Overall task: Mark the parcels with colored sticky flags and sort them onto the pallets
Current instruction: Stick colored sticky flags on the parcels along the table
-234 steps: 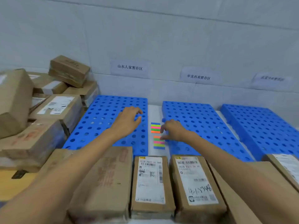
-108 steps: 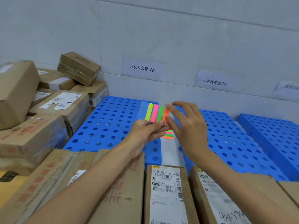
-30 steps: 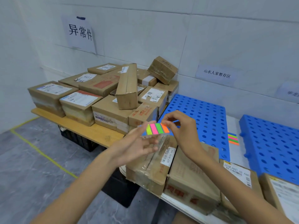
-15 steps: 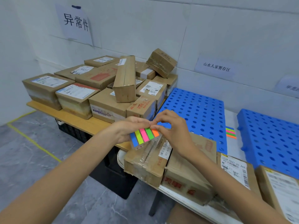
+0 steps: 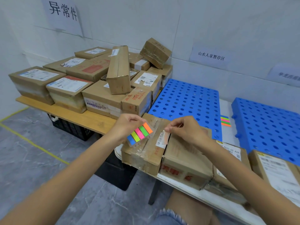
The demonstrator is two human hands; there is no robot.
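Soft, cool, even light fills the room, seemingly from overhead. The wall is evenly lit and nothing throws a hard shadow. The only real dark sits beneath the front edge of the wooden bench and under the near-left corner of the white table. Clear tape on the taped parcel gives a faint sheen. The sticky flag pad reads vivid and sharp, while the loose sticky flag looks pale and smeared. The right-hand sign is blurred. Wide-angle stretch swells the left forearm toward the bottom corner.
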